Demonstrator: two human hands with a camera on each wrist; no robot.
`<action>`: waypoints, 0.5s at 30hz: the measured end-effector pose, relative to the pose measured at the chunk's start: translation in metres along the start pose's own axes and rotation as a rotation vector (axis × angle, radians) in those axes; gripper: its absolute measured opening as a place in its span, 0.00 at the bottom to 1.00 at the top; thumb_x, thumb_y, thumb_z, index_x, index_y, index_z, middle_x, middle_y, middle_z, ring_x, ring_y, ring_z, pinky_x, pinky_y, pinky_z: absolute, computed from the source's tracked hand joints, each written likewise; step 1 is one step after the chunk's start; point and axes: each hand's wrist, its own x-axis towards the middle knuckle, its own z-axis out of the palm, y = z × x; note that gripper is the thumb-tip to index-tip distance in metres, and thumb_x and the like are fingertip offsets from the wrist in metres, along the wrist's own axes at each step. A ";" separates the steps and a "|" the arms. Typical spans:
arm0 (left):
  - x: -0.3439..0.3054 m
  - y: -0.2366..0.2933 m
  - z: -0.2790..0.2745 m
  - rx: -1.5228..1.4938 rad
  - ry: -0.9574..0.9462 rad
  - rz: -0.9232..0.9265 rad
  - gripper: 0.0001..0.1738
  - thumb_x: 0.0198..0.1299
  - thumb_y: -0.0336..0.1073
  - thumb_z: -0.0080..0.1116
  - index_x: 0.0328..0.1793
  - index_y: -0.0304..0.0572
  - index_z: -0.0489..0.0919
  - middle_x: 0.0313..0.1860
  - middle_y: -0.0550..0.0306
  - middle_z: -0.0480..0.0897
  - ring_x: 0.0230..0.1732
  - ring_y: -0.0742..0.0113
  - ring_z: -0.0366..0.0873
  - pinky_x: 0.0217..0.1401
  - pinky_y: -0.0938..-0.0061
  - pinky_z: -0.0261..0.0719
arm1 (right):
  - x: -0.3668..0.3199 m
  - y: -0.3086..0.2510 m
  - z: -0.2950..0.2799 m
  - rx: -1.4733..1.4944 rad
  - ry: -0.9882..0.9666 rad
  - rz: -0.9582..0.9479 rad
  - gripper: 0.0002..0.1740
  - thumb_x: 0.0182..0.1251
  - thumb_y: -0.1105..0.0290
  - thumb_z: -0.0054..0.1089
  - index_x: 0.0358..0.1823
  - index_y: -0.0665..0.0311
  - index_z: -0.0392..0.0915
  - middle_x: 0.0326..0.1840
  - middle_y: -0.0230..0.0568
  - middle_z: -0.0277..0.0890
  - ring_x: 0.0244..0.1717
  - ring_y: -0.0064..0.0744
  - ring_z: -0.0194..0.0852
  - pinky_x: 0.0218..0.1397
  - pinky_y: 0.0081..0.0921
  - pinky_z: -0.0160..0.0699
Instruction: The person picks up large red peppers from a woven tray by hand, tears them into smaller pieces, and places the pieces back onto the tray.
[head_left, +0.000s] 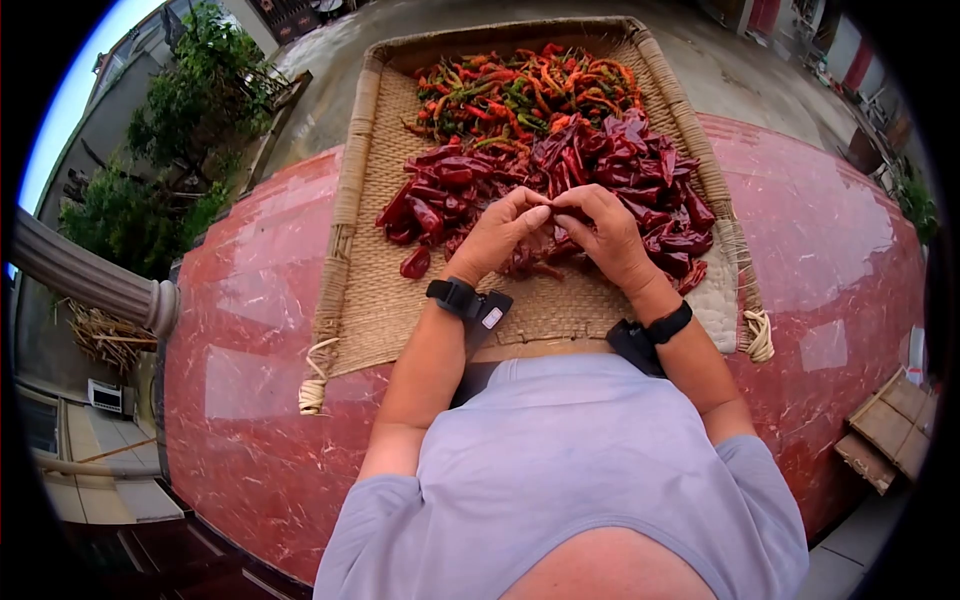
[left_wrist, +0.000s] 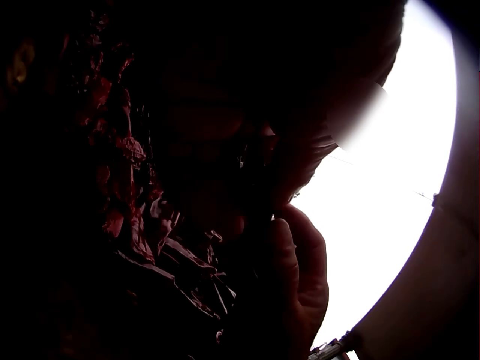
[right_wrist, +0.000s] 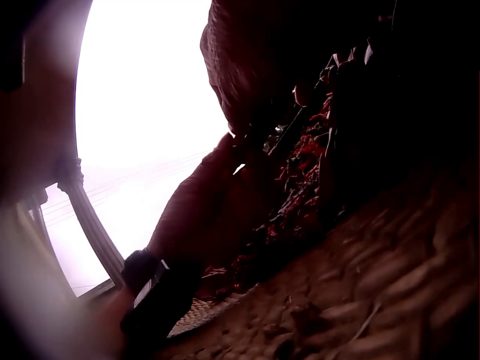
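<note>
Your left hand [head_left: 497, 238] and right hand [head_left: 607, 238] meet fingertip to fingertip over the woven tray [head_left: 375, 290]. Both seem to pinch one dried red chili [head_left: 552, 218] at the chili pile's [head_left: 640, 170] near edge. You're mid-handling; any pull needs both pinches firm.

Soft, even daylight comes from above in my head view: my left hand [head_left: 497, 238], right hand [head_left: 605, 235] and the chillies [head_left: 640, 170] show sharp, with faint shadows and a pale sheen on the table [head_left: 830, 230]. Fisheye bends the edges and blacks out the corners. Both wrist views are backlit: white sky blows out, hands and chillies sink to dark silhouettes. The right one blurs up close.
</note>
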 end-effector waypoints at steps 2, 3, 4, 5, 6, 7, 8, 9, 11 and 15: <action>-0.001 0.001 -0.003 -0.036 0.001 -0.015 0.14 0.75 0.42 0.53 0.57 0.42 0.75 0.40 0.61 0.83 0.39 0.76 0.82 0.40 0.80 0.79 | 0.000 0.000 -0.001 0.110 0.019 0.095 0.13 0.62 0.78 0.66 0.49 0.62 0.80 0.44 0.40 0.79 0.44 0.38 0.80 0.46 0.29 0.80; -0.001 0.001 -0.003 -0.064 -0.005 -0.026 0.14 0.75 0.42 0.53 0.58 0.42 0.74 0.44 0.60 0.82 0.41 0.75 0.82 0.44 0.77 0.81 | 0.000 0.000 0.000 0.125 0.021 0.089 0.13 0.63 0.78 0.66 0.49 0.62 0.80 0.43 0.40 0.79 0.43 0.37 0.80 0.45 0.28 0.80; -0.002 0.001 -0.004 -0.092 -0.012 -0.038 0.14 0.75 0.42 0.53 0.58 0.42 0.74 0.47 0.59 0.82 0.43 0.75 0.81 0.47 0.75 0.82 | 0.000 0.000 0.000 0.142 0.021 0.084 0.13 0.64 0.78 0.66 0.49 0.63 0.80 0.42 0.40 0.79 0.43 0.37 0.80 0.44 0.27 0.80; -0.002 0.000 -0.004 -0.162 0.007 -0.018 0.14 0.75 0.41 0.53 0.58 0.42 0.74 0.48 0.59 0.82 0.43 0.74 0.81 0.47 0.74 0.83 | 0.001 -0.003 0.000 0.168 0.038 0.106 0.12 0.64 0.78 0.65 0.49 0.63 0.80 0.42 0.40 0.79 0.42 0.36 0.80 0.43 0.27 0.79; 0.000 -0.001 -0.004 -0.232 0.026 0.003 0.13 0.75 0.41 0.53 0.58 0.43 0.74 0.48 0.59 0.81 0.43 0.73 0.81 0.47 0.73 0.83 | 0.002 -0.008 -0.001 0.194 0.055 0.129 0.12 0.65 0.78 0.65 0.49 0.63 0.80 0.41 0.40 0.79 0.41 0.36 0.80 0.43 0.26 0.79; 0.001 -0.002 -0.005 -0.300 0.043 0.025 0.13 0.76 0.41 0.52 0.59 0.43 0.74 0.48 0.59 0.81 0.42 0.72 0.81 0.47 0.72 0.84 | 0.003 -0.010 -0.001 0.219 0.074 0.150 0.12 0.65 0.78 0.65 0.49 0.63 0.80 0.40 0.40 0.79 0.40 0.36 0.80 0.42 0.26 0.79; 0.002 -0.001 -0.007 -0.362 0.106 0.070 0.12 0.76 0.41 0.52 0.58 0.44 0.74 0.47 0.59 0.81 0.42 0.72 0.81 0.46 0.71 0.84 | 0.003 -0.008 -0.001 0.196 0.080 0.182 0.11 0.65 0.78 0.64 0.49 0.63 0.80 0.39 0.40 0.79 0.40 0.35 0.80 0.42 0.26 0.79; 0.001 0.002 -0.011 -0.423 0.170 0.114 0.12 0.76 0.41 0.52 0.57 0.44 0.74 0.46 0.59 0.81 0.41 0.71 0.81 0.46 0.70 0.84 | 0.002 -0.005 -0.003 0.172 0.087 0.214 0.11 0.65 0.78 0.64 0.49 0.63 0.80 0.39 0.40 0.79 0.41 0.35 0.80 0.42 0.25 0.78; 0.000 0.009 -0.019 -0.554 0.271 0.193 0.08 0.75 0.41 0.53 0.52 0.47 0.74 0.40 0.60 0.80 0.40 0.68 0.81 0.44 0.71 0.84 | -0.002 0.001 -0.005 0.146 0.063 0.261 0.09 0.65 0.76 0.65 0.46 0.61 0.81 0.34 0.37 0.78 0.42 0.34 0.77 0.44 0.28 0.76; 0.000 -0.002 -0.035 -0.686 0.526 0.388 0.08 0.74 0.41 0.56 0.51 0.50 0.73 0.28 0.63 0.75 0.29 0.70 0.71 0.32 0.68 0.74 | -0.001 0.005 -0.003 -0.290 -0.121 -0.080 0.08 0.59 0.62 0.70 0.37 0.54 0.82 0.29 0.32 0.76 0.37 0.36 0.71 0.50 0.34 0.68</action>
